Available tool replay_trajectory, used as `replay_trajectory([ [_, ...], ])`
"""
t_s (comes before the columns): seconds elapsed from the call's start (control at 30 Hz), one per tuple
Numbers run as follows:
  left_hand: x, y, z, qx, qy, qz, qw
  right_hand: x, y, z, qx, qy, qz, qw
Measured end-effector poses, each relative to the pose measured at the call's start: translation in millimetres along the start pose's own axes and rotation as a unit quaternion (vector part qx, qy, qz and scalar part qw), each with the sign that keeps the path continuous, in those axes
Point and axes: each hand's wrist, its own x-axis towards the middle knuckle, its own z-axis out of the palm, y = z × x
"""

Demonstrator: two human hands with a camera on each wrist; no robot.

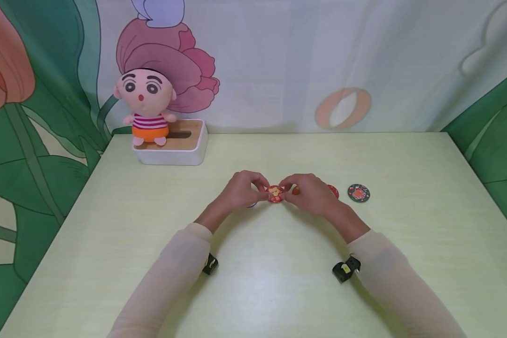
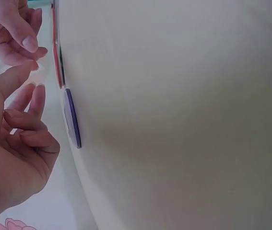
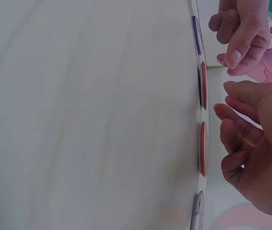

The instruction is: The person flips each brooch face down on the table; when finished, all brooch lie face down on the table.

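Observation:
A red round disc [image 1: 275, 194] with a yellow figure shows between my two hands in the head view. My left hand [image 1: 244, 190] is on its left side and my right hand [image 1: 310, 193] on its right, fingers loosely bent. Both wrist views show the fingertips slightly above the discs, with nothing visible between them. A purple-edged disc [image 2: 72, 118] lies nearest my left hand, partly hidden by it in the head view. Below my right hand, another red disc [image 3: 203, 149] stays in the same row, its head-view part mostly covered.
A dark green disc [image 1: 358, 193] with a red figure lies at the row's right end. A plush doll [image 1: 149, 105] sits on a white box [image 1: 171, 157] with a wood-look top at the table's back left. A patterned curtain [image 1: 270, 65] hangs behind the pale table [image 1: 270, 281].

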Motion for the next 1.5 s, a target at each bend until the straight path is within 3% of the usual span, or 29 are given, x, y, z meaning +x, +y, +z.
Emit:
replay_trajectory([
  [0.23,4.2,-2.8,0.8,0.027,-0.01,-0.015,0.9995,1.5,6.2,-4.8,-0.013,-0.013,0.028,0.9995],
  [0.5,3.0,-4.9,-0.3,0.073,-0.046,-0.011,0.9962,6.4,10.2,-2.7,-0.024,-0.025,0.026,0.9991],
  [1.03,0.5,-7.7,-12.4,0.111,-0.059,-0.01,0.992,11.8,8.1,2.5,-0.034,-0.038,0.045,0.9977],
  [1.5,8.4,-3.3,-2.1,0.029,-0.057,-0.029,0.9975,11.9,7.5,2.0,-0.019,-0.048,0.057,0.9971],
])
